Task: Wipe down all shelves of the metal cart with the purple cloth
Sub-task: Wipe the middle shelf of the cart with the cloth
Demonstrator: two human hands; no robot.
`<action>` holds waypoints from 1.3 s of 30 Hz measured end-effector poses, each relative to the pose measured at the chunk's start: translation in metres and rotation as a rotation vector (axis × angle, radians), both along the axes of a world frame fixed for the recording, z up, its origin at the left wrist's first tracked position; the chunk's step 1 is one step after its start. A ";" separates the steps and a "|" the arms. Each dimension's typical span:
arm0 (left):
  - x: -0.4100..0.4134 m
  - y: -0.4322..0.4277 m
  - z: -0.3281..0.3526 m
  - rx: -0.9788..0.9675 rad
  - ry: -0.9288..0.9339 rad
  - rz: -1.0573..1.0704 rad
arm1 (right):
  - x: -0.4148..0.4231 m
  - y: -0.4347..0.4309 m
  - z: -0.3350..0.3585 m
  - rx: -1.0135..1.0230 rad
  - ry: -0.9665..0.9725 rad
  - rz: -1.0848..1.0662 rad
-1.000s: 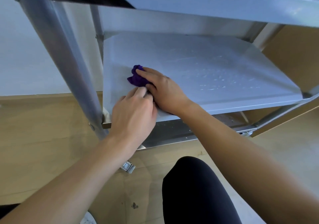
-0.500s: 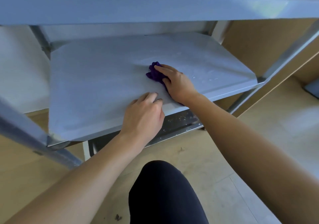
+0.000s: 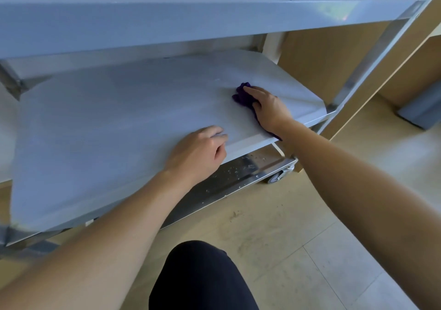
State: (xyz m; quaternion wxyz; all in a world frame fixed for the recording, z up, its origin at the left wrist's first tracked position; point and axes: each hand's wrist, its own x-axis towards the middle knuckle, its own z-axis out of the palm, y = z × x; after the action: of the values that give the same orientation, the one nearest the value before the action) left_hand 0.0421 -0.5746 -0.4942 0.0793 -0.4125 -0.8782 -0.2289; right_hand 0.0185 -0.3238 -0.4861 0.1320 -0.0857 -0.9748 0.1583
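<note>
The purple cloth [image 3: 242,96] lies bunched on the middle shelf [image 3: 119,123] of the metal cart, near its right end. My right hand [image 3: 269,109] presses flat on the cloth, fingers stretched over it, and a strip of cloth trails under my wrist to the shelf's front edge. My left hand [image 3: 198,149] holds that front edge further left, fingers curled on top and thumb against the lip. The top shelf [image 3: 167,21] overhangs above. The bottom shelf [image 3: 238,173] shows below with water drops on it.
The cart's right post [image 3: 372,64] rises at the right, and a caster wheel [image 3: 276,178] sits under the corner. Wooden panels [image 3: 317,59] stand behind and beside the cart. A grey object [image 3: 422,109] lies on the floor at the right. My dark-clad knee [image 3: 202,278] is below.
My right hand has slid the cloth rightward along the middle shelf, from near the left end to near the right end. My left hand stays on the front edge, now apart from it.
</note>
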 end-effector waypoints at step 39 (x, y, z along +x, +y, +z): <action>0.009 0.013 0.001 0.033 -0.038 0.028 | -0.036 -0.037 -0.005 0.006 0.021 0.049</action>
State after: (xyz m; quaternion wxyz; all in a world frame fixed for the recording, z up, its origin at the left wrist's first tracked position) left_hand 0.0506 -0.5618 -0.4937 0.0728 -0.3945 -0.8812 -0.2501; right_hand -0.0180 -0.3611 -0.4915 0.1383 -0.0597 -0.9756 0.1595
